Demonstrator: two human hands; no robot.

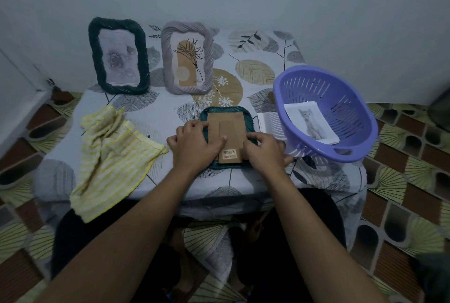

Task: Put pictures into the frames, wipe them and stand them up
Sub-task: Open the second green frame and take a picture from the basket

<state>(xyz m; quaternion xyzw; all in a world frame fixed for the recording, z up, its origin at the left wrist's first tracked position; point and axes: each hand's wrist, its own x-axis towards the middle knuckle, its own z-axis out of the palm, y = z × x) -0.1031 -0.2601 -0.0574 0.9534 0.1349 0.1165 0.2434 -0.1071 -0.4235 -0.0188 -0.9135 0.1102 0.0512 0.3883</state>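
A teal frame (pixel 225 110) lies face down on the table, its brown cardboard back (pixel 230 126) with a stand flap and a barcode sticker facing up. My left hand (pixel 194 145) presses on the left side of the back, thumb on the flap. My right hand (pixel 261 149) rests on its right edge, fingers bent onto the cardboard. Two frames stand upright at the back: a dark green one (pixel 118 56) with a rose picture and a lilac one (pixel 187 57) with a plant drawing. A yellow striped cloth (pixel 109 156) lies crumpled at the left.
A purple plastic basket (pixel 323 112) sits tilted at the right edge of the table, with a cat picture (pixel 310 122) inside. Some white paper (pixel 267 121) lies beside it. The table (pixel 170 105) has a leaf-patterned cover and stands against a wall.
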